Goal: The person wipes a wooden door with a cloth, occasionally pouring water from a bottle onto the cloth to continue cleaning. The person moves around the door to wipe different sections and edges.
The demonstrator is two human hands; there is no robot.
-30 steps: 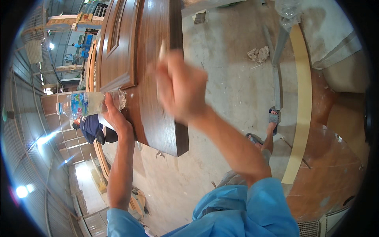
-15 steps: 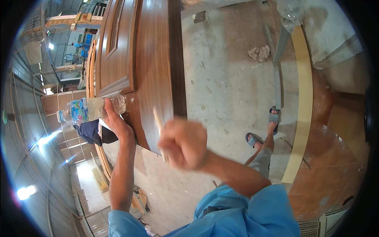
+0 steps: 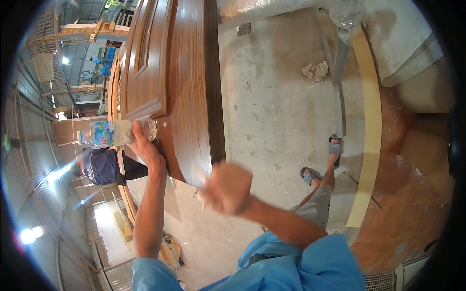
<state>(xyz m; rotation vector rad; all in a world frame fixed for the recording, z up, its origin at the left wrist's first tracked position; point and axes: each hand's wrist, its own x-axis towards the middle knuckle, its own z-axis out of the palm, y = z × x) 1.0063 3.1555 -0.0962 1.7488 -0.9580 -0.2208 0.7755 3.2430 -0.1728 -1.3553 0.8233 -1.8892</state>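
In my left hand [image 3: 147, 149] is a clear plastic bottle [image 3: 119, 133] with a blue label and a pale cap. It lies sideways at the near left corner of a brown wood-grain door panel [image 3: 189, 92], cap pointing left. Whether it rests on the panel or is held just off it, I cannot tell. My right hand [image 3: 228, 188], smeared by motion, is a fist beside the panel's near right corner. A thin pale stick [image 3: 202, 178] pokes out of it, too blurred to name more exactly.
A person in dark clothes [image 3: 102, 166] is beyond the bottle on the left. Plastic-wrapped material [image 3: 262, 8] lies at the far end. On the right are a grey metal bar [image 3: 339, 111], crumpled paper or cloth [image 3: 315, 71] and a long yellowish strip [image 3: 371, 121].
My right hand has dropped slightly toward me, and the stick has blurred more. My left hand keeps hold of the bottle. More of the person in dark clothes shows.
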